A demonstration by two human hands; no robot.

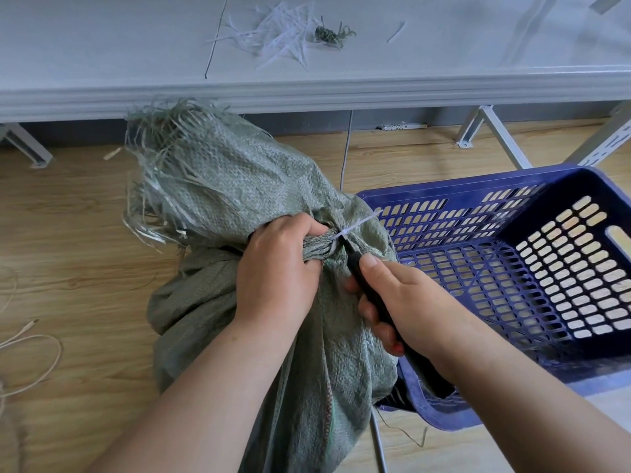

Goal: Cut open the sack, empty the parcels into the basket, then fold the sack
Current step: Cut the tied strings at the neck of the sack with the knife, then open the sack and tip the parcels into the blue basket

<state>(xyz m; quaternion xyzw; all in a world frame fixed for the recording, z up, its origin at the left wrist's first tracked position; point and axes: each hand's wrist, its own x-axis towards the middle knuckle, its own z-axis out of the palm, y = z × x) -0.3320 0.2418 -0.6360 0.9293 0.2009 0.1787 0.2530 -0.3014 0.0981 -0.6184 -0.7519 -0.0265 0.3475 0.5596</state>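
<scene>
The woven green sack [259,268] stands on the wooden floor [68,233], leaning against the left rim of the blue plastic basket [512,268], and its neck is cinched by a white zip tie [355,224]. The left hand [276,268] is curled round the gathered neck just left of the tie, gripping it tight. The right hand [396,302] is wrapped round the black handle of a cutter [368,285], thumb along the top, with the tip at the tie. By the look of it the task is at its first step: the tie seems uncut, the sack closed, and the basket shows only its bare slotted bottom. No parcels are visible; they are presumably inside the sack. Emptying and folding are both left to do. Beyond the sack, on the white tabletop [102,46], lies a heap of cut ties and frayed strands [283,32].
</scene>
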